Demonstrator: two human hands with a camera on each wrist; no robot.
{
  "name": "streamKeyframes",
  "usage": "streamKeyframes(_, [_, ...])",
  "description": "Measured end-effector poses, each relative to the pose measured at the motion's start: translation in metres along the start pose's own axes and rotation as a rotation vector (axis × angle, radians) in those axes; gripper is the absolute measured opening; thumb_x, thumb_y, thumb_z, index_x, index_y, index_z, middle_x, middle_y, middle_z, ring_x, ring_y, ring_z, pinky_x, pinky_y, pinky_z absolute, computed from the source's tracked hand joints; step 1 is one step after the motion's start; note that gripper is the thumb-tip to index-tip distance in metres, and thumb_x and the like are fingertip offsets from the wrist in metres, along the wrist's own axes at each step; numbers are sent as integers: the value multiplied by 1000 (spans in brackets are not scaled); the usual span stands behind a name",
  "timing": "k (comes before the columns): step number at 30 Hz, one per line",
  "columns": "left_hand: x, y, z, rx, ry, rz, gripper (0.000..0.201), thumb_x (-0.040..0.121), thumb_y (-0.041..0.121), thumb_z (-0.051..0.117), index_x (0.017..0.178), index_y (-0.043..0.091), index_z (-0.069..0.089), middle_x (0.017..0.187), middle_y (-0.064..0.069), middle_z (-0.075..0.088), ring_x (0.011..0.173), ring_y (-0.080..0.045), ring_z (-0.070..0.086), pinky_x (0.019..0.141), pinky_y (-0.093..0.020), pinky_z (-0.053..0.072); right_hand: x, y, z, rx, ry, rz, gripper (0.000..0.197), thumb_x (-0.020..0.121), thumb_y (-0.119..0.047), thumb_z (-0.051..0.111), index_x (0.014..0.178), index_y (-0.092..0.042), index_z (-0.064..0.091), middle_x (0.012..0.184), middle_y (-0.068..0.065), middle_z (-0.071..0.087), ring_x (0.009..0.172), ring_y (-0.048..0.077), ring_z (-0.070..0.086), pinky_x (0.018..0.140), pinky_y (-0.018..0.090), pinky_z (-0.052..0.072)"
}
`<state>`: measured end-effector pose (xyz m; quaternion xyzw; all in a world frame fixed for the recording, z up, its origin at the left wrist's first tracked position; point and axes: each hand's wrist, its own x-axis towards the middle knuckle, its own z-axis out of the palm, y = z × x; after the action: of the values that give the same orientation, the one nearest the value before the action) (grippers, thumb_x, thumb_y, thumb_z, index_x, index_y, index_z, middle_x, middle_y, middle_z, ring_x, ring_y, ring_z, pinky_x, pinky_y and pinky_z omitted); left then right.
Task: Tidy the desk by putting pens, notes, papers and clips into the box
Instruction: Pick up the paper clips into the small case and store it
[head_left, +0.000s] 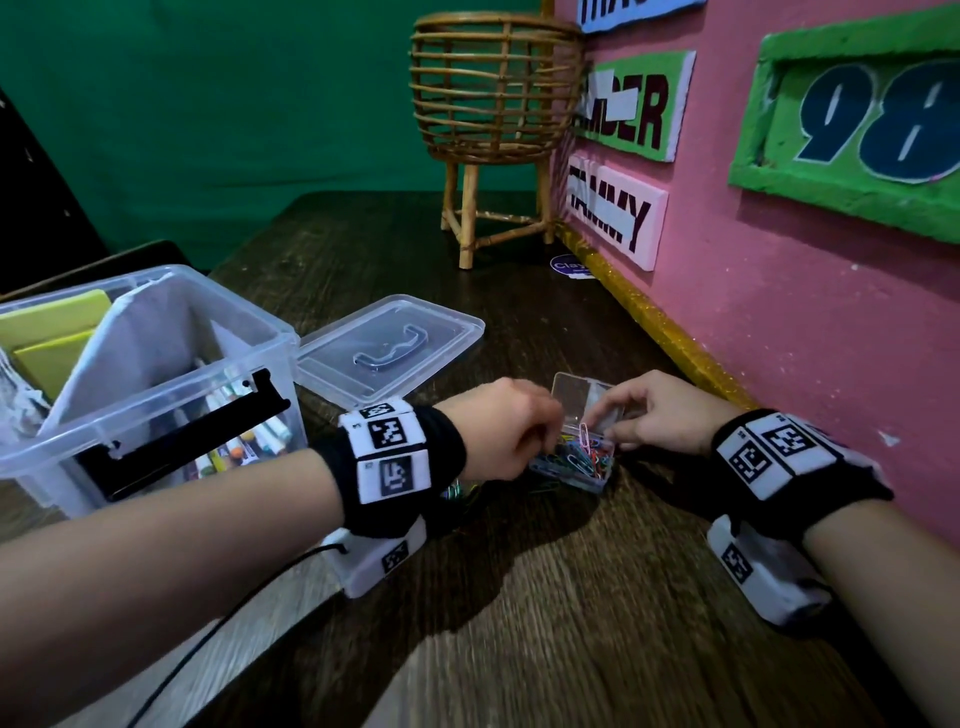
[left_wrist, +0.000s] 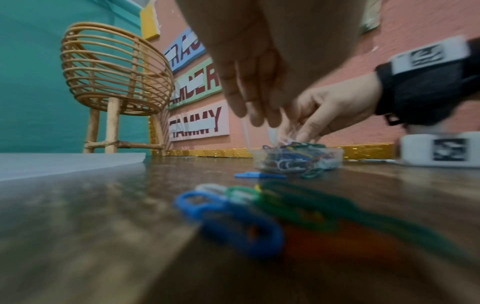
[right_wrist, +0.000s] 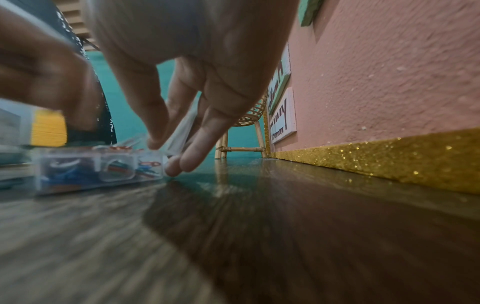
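Left of both hands stands the box (head_left: 156, 384), holding pens (head_left: 244, 441) and notes (head_left: 57, 332), its lid (head_left: 395, 348) flat just beyond the left hand (head_left: 498, 431). That hand's fingers curl down over the clip case (head_left: 576, 462), though whether they pinch a clip I cannot tell; loose clips (left_wrist: 246, 209) lie under its wrist. The right hand (head_left: 660, 415) pinches the case's raised flap (right_wrist: 179, 133).

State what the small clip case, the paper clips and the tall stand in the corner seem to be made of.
Clip case: clear, glossy plastic; contents show through.
Paper clips: probably coated wire; thin loops, bright colours.
Stand: rattan or cane, apparently; tan woven rods.
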<state>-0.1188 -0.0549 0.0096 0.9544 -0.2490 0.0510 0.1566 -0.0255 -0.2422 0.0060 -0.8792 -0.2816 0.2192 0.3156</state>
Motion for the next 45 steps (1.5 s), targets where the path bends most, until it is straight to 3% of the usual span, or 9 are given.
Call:
streamKeyframes(6, [-28, -7, 7, -28, -310, 96, 35, 89, 7, 53, 123, 13, 61, 131, -3, 59, 122, -14, 53, 104, -13, 32, 1, 1, 1, 6, 24, -7, 34, 81, 2, 62, 77, -31, 68, 94, 5, 67, 85, 16, 62, 71, 20, 54])
streamKeyframes(9, [-45, -21, -4, -38, -236, 29, 26, 88, 8, 55, 108, 15, 70, 115, 1, 67, 104, -11, 63, 89, -1, 38, -1, 1, 0, 6, 11, -21, 33, 82, 0, 62, 79, -32, 68, 84, -2, 65, 78, 13, 59, 69, 22, 53])
streamKeyframes(14, [-67, -32, -19, 7, -171, -169, 37, 87, 39, 59, 122, 27, 58, 120, 8, 56, 108, -8, 56, 96, -27, 46, -2, 0, -1, -27, -47, -49, 23, 82, -15, 67, 78, -38, 70, 85, -7, 68, 77, 11, 58, 71, 29, 53])
streamKeyframes(18, [-68, -34, -15, 34, -359, -256, 72, 74, 55, 66, 137, 29, 43, 137, 8, 41, 125, -8, 42, 103, -19, 37, -3, -1, 0, 20, -30, -53, 16, 77, -23, 73, 71, -38, 74, 80, -10, 72, 79, 8, 60, 67, 24, 51])
streamKeyframes(24, [-66, -36, -12, -81, -342, -233, 49, 76, 35, 73, 122, 29, 59, 95, 25, 43, 93, -4, 52, 67, 4, 34, -2, -2, 1, 23, -45, -76, 19, 72, -22, 77, 64, -39, 74, 85, -7, 74, 76, 5, 59, 66, 22, 48])
streamKeyframes(29, [-66, -37, -11, -117, -315, -206, 49, 73, 35, 76, 120, 29, 61, 111, 12, 49, 98, -3, 51, 73, 1, 34, -2, -2, -2, 30, -48, -98, 25, 60, -33, 80, 84, -34, 75, 97, -8, 71, 90, 8, 65, 90, 28, 49])
streamKeyframes(35, [-59, -31, -10, -131, -291, -197, 24, 76, 25, 75, 97, 15, 72, 95, 5, 58, 73, 1, 52, 65, 0, 37, 0, -6, 0, 15, 22, -217, 22, 69, -20, 78, 70, -41, 74, 106, -7, 62, 102, 7, 58, 95, 29, 44])
streamKeyframes(41, [-53, -30, -8, -69, -331, -226, 20, 82, 27, 68, 98, 15, 68, 100, 0, 65, 89, -13, 59, 80, -23, 46, 0, -12, 8, -120, -65, -228, 19, 75, -21, 74, 74, -41, 73, 106, -18, 57, 105, -1, 52, 97, 23, 36])
streamKeyframes(45, [-45, -27, -10, -58, -145, -199, 18, 82, 26, 68, 96, 14, 67, 97, 1, 66, 85, -8, 56, 71, -6, 39, 3, -11, 9, -138, -23, -232, 37, 83, -5, 64, 81, -41, 68, 108, -10, 58, 102, 6, 57, 96, 24, 44])
